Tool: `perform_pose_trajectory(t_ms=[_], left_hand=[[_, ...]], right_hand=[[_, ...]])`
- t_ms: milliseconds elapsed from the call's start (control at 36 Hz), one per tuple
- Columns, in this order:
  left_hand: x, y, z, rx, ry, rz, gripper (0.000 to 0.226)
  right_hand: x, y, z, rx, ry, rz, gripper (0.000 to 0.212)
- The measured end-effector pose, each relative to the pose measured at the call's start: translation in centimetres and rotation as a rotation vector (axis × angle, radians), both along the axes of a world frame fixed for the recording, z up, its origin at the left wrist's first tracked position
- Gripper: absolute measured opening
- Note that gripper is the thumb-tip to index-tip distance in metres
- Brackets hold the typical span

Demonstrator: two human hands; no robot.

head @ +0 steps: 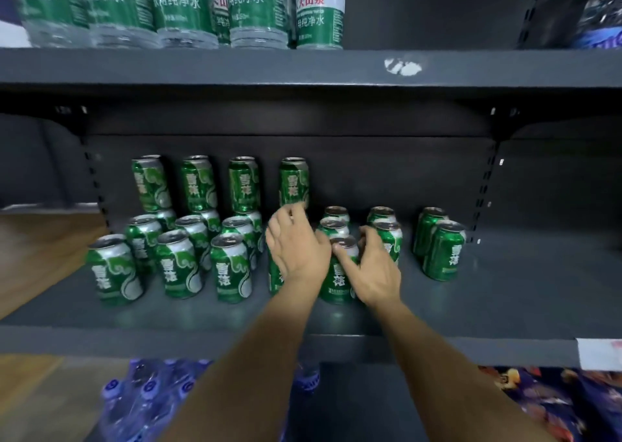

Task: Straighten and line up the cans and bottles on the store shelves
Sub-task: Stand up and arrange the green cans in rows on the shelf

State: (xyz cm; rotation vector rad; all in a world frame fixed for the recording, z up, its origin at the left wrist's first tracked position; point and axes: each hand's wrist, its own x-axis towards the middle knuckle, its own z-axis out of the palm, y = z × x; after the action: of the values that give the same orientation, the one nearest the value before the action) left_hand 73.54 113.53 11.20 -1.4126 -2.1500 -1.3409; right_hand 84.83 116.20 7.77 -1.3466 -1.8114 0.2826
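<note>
While both forearms reach in over the front lip of the grey metal shelf (471, 307), the nearest things in view sit below it: clear bottles with blue caps (144, 394) on the lower level to the left and dark printed packets (555, 404) to the right. On the shelf itself the left hand (296, 244) lies over the top of a green beer can (274, 278) that it mostly hides, fingers spread and loosely bent; whether they actually clasp that can I cannot tell. The right hand (373, 266) curls round the side of the front can (336, 280) of the neighbouring column, thumb at its rim, so it grips that can. The step in hand looks like squaring up these two middle columns. To the left, three columns of cans (175, 266) run front to back fairly evenly, with a second tier of four cans (218, 184) stacked at the back. To the right, a pair of cans (441, 250) stands well apart from the rest, the gap wider than between the others. The next move probably calls for sliding the gripped can level with the front row, then bringing the stray pair closer, without knocking the stacked tier. Above, an upper shelf edge (303, 68) carries large water bottles (181, 7) with green labels; wooden flooring (40, 246) shows at far left.
</note>
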Motion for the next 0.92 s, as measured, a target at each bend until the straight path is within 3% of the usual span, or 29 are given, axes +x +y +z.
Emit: perform_pose_trajectory(t_ms=[111, 250, 361, 528, 694, 917], left_hand=[[-1.2, -1.5, -1.9, 0.079, -0.138, 0.042, 0.07], [-1.6, -2.1, -4.2, -0.07, -0.488, -0.115, 0.092], [-1.9, -1.5, -5.0, -0.176, -0.598, -0.112, 0.097], [-2.7, -2.0, -4.2, -0.164, -0.498, 0.041, 0.084], [-0.3, -1.3, -0.5, 0.072, -0.356, -0.058, 0.077], [2.8, 3.5, 4.5, 0.05, -0.382, -0.124, 0.08]], right_hand=[[-0.6, -0.9, -1.1, -0.108, -0.048, 0.013, 0.081], [-1.6, -1.3, -2.0, -0.193, -0.035, -0.026, 0.083], [-1.9, -1.2, -1.6, -0.235, -0.027, -0.068, 0.08], [-0.5, -1.9, -0.4, -0.138, -0.049, -0.137, 0.067], [1.6, -0.6, 4.3, 0.088, 0.223, -0.256, 0.061], [5.7, 4.6, 9.6, 0.071, 0.287, -0.26, 0.072]])
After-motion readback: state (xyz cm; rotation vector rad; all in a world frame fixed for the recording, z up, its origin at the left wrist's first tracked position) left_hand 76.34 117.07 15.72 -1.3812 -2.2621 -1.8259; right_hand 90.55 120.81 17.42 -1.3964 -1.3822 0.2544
